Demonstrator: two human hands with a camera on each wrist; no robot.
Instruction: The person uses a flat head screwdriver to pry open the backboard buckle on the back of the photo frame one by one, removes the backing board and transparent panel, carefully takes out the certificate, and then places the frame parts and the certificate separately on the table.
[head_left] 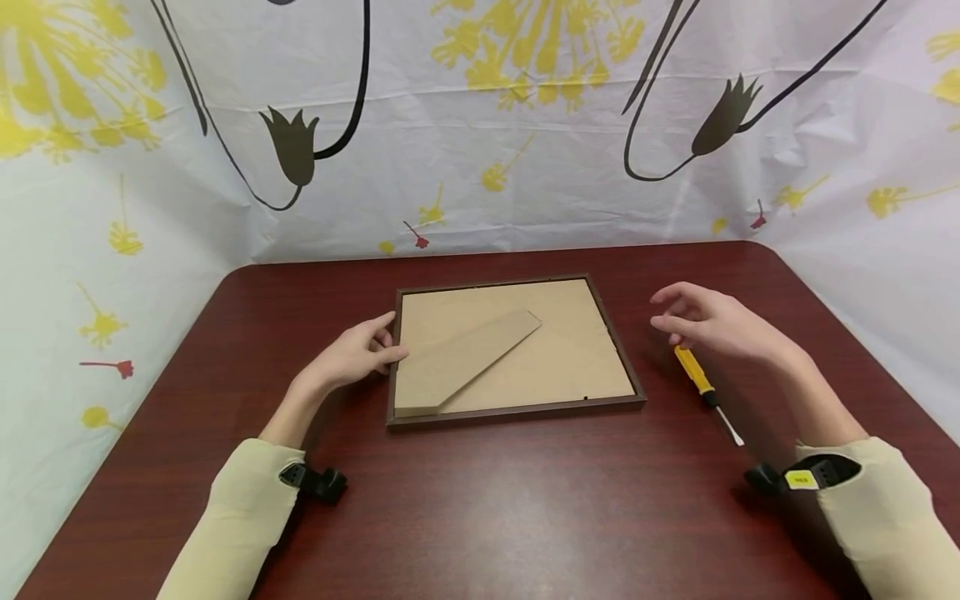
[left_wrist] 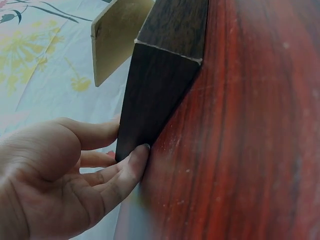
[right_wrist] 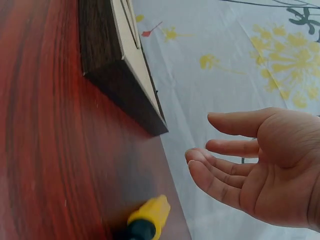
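A picture frame with a dark wood rim lies back side up on the table, its tan backing board showing. An easel-type stand flap slants across that board and, in the left wrist view, sticks up from it. My left hand holds the frame's left side, thumb over the rim and fingers along the outer edge. To the right of the frame, my right hand hovers with loosely bent fingers and nothing in them. Just below it lies a screwdriver with a yellow handle, its tip toward me.
The dark red table has rounded far corners. A white sheet printed with flowers hangs behind it and along both sides. Each wrist carries a black strap camera, such as the left one.
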